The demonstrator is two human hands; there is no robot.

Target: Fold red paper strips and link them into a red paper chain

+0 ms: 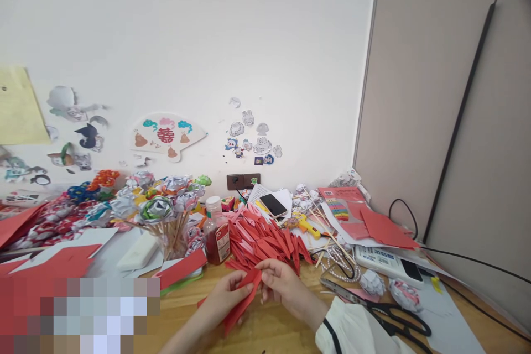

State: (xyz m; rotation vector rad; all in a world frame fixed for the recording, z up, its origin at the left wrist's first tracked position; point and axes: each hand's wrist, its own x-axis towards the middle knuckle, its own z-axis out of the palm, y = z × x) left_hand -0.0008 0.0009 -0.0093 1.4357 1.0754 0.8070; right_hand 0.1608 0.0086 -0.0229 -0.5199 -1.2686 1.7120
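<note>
Between my two hands, low in the middle of the head view, is a folded strip of red paper (pixel 244 305). My left hand (pixel 227 294) pinches it with thumb and fingers from the left. On the other side, my right hand (pixel 282 286) has its thumb and forefinger closed on the paper's upper end. Just beyond my hands lies a heap of folded red paper pieces (pixel 265 238), with some pink ones among them. A bottle of reddish-brown liquid (pixel 216 235) with a white cap stands left of the heap.
Paper flowers on sticks (pixel 157 207) fill a cup at left. A phone (pixel 274 206) and a yellow glue gun (pixel 307 225) lie behind the heap. At right are black-handled scissors (pixel 390 315), beads (pixel 338 263), crumpled paper balls (pixel 372 282) and red sheets (pixel 385 227). A pixelated patch hides the lower left.
</note>
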